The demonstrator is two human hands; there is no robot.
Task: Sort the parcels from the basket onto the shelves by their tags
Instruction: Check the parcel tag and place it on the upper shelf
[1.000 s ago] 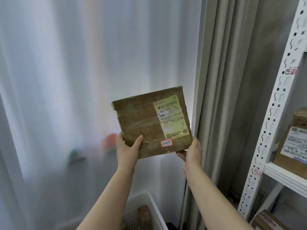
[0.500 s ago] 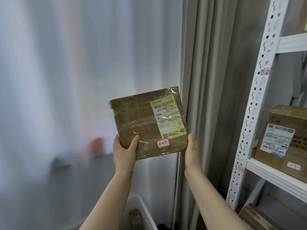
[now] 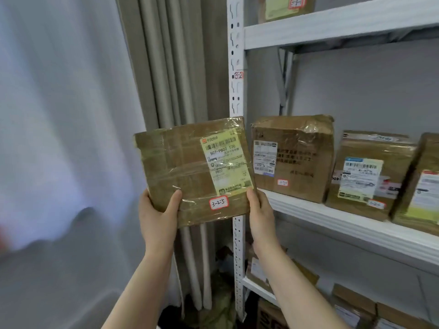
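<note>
Before the perforated white corner post [image 3: 236, 67] of a shelving rack, a person holds up a flat brown parcel [image 3: 180, 172] wrapped in clear tape, its face turned to the camera and slightly tilted. The left hand [image 3: 158, 217] grips the lower left corner, its thumb [image 3: 175, 201] laid flat on the front face. The right hand [image 3: 260, 216] holds the lower right edge with its thumb [image 3: 252, 198] pressed against that edge. On both hands the remaining fingers are curled behind the cardboard and hidden, so how they are spread cannot be told. A yellow shipping label [image 3: 225, 162] covers the right side of the parcel, and below it sits a small red-bordered tag [image 3: 218, 203] handwritten "3-2-5". A similar small sticker [image 3: 238, 75] on the post reads "3-2". Just right of the parcel, the middle shelf [image 3: 332, 217] carries a row of taped cardboard boxes: a larger box [image 3: 294, 160] nearest the post, a second box [image 3: 370, 176] beside it, and a third box [image 3: 425, 184] cut off by the frame edge. Another box [image 3: 285, 5] stands on the upper shelf [image 3: 332, 22], and more parcels [image 3: 354, 305] lie on the level below. Left of the rack hang a grey curtain [image 3: 175, 67] and a sheer white curtain [image 3: 59, 115].
</note>
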